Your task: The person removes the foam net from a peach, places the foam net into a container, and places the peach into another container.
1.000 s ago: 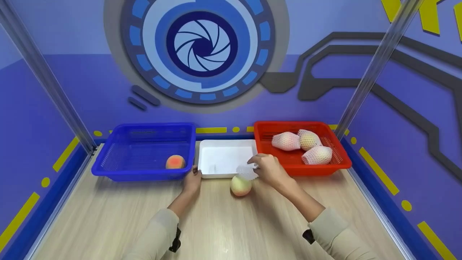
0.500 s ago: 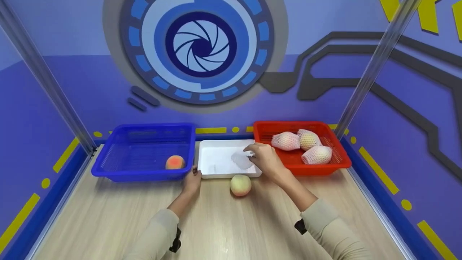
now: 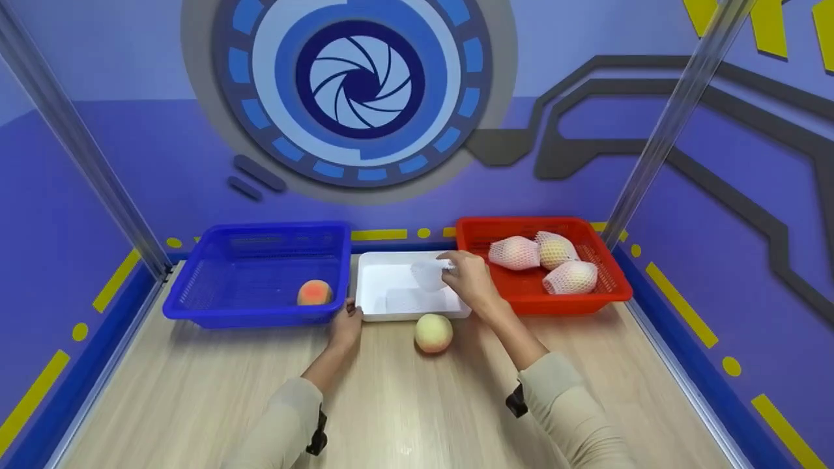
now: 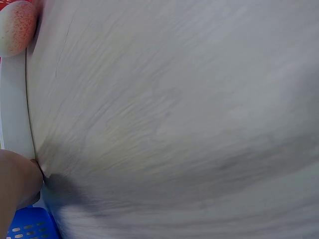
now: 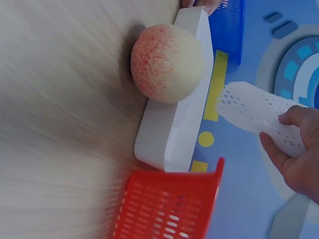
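Observation:
My right hand [image 3: 468,279] pinches a white foam net sleeve [image 5: 254,110] between thumb and fingers. The sleeve hangs above the white tray [image 3: 378,260], with no fruit inside it. At the tray's front left corner, my left hand [image 3: 345,327] grips the edge, its thumb on the front wall. A bare peach [image 3: 433,333], pale yellow and pink, sits on the table against the tray's front. On the tray floor shows a faint pale patch [image 3: 414,301]; whether it is a net or a reflection I cannot tell. The left wrist view shows only part of the left hand [image 4: 20,180].
The blue basket [image 3: 257,319] on the left contains one bare peach [image 3: 315,292]. On the right, the red basket [image 3: 567,303] holds three net-wrapped fruits [image 3: 571,279]. Metal posts [image 3: 677,117] stand at both back corners, before a printed wall.
My right hand has lifted the foam net sleeve away from the bare peach, moving it back and slightly left over the tray. The left hand and the peach have stayed in place.

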A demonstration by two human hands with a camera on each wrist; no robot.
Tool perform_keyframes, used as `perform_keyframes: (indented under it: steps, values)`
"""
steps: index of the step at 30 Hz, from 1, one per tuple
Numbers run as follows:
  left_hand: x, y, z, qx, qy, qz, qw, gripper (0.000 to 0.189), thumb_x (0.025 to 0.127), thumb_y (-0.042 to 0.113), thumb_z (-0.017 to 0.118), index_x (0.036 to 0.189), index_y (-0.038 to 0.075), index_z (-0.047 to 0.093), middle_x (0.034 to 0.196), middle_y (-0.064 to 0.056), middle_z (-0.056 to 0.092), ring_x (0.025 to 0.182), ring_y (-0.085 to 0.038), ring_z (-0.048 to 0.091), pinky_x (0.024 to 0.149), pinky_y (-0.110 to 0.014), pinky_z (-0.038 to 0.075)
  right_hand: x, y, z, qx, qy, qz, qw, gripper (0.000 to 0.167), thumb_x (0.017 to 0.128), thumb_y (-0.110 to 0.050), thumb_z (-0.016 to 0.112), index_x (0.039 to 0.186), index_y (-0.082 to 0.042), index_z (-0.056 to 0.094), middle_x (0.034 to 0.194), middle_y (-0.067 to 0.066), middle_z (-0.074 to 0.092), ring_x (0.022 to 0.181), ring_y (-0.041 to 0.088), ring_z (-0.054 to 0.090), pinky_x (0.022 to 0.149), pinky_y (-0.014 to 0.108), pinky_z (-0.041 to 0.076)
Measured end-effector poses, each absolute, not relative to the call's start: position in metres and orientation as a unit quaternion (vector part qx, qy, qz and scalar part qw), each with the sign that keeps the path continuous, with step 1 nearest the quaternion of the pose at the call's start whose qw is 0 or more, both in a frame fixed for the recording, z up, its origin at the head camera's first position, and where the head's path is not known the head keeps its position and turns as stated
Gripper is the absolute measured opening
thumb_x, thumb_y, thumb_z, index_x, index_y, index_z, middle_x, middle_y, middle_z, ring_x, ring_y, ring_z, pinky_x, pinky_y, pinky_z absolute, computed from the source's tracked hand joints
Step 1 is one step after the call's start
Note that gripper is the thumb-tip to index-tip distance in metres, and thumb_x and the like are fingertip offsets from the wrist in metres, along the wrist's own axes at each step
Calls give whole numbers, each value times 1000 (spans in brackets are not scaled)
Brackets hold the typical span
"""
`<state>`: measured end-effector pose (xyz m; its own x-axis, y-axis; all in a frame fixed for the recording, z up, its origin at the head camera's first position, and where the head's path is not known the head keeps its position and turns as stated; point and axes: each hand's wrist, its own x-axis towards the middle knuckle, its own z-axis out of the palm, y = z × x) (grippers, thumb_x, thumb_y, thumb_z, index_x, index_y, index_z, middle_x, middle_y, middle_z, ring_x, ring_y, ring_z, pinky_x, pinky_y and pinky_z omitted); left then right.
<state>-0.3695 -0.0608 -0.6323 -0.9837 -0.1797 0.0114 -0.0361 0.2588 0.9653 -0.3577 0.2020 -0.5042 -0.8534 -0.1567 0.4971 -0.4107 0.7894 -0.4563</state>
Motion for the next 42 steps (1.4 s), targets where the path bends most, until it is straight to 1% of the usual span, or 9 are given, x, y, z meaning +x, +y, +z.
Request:
perform_keyframes:
  steps: [3, 7, 12, 17, 24, 29, 34, 38, 42]
  values:
    - [-369, -61, -632, 72, -789, -607, 60, 33, 102, 4, 50, 130, -13, 54, 128, -30, 60, 124, -42, 57, 105, -49, 48, -362, 198, -512, 133, -908, 318, 236, 30, 82, -1, 70, 112, -6, 70, 108, 15, 70, 96, 32, 67, 85, 45, 58]
    - [-369, -59, -632, 75, -779, -620, 61, 32, 101, 2, 51, 129, -13, 54, 127, -31, 60, 123, -42, 57, 105, -48, 48, -366, 192, -523, 111, -900, 340, 250, 26, 83, -3, 72, 107, -5, 65, 101, 15, 65, 94, 34, 67, 82, 47, 57]
    - [-370, -57, -632, 76, -776, -624, 64, 32, 101, 2, 52, 129, -13, 55, 128, -31, 60, 123, -43, 58, 104, -48, 49, -373, 183, -530, 106, -900, 334, 258, 26, 85, -8, 76, 107, 0, 65, 97, 18, 67, 89, 37, 67, 79, 51, 56]
    - [-372, -57, -632, 79, -771, -629, 65, 33, 101, 2, 52, 130, -13, 55, 129, -31, 59, 124, -43, 57, 106, -49, 47, -383, 175, -534, 89, -899, 336, 264, 28, 87, -9, 74, 108, 4, 61, 96, 23, 66, 88, 42, 66, 79, 54, 55]
    - [-370, -57, -634, 81, -770, -629, 68, 32, 101, 2, 53, 130, -12, 55, 127, -29, 60, 122, -41, 58, 105, -48, 48, -396, 166, -545, 58, -903, 360, 228, 35, 84, -7, 67, 115, 6, 58, 106, 27, 68, 94, 43, 66, 86, 52, 55]
    - [-370, -56, -634, 88, -767, -632, 70, 33, 101, 4, 53, 130, -10, 56, 127, -28, 61, 122, -40, 58, 105, -47, 48, -406, 164, -555, 34, -892, 397, 213, 41, 85, -1, 68, 121, 7, 51, 118, 29, 60, 109, 42, 59, 97, 50, 49]
    - [-371, -55, -634, 87, -757, -644, 73, 31, 102, 2, 52, 130, -11, 56, 127, -29, 59, 123, -40, 57, 106, -47, 47, -414, 164, -560, 21, -891, 404, 205, 47, 86, 3, 68, 127, 8, 46, 123, 31, 54, 114, 44, 56, 102, 50, 47]
    - [-371, -56, -635, 85, -761, -640, 72, 32, 102, 2, 52, 131, -11, 55, 129, -29, 59, 124, -41, 56, 107, -47, 47, -416, 164, -565, -3, -903, 387, 184, 56, 87, 0, 70, 135, 8, 43, 127, 34, 49, 113, 48, 56, 103, 52, 48]
    - [-368, -58, -636, 87, -768, -631, 69, 31, 102, 3, 53, 129, -10, 57, 127, -28, 61, 122, -40, 58, 105, -47, 48, -414, 164, -574, -31, -923, 356, 142, 63, 90, -6, 72, 142, 6, 40, 132, 34, 45, 115, 49, 56, 104, 52, 47]
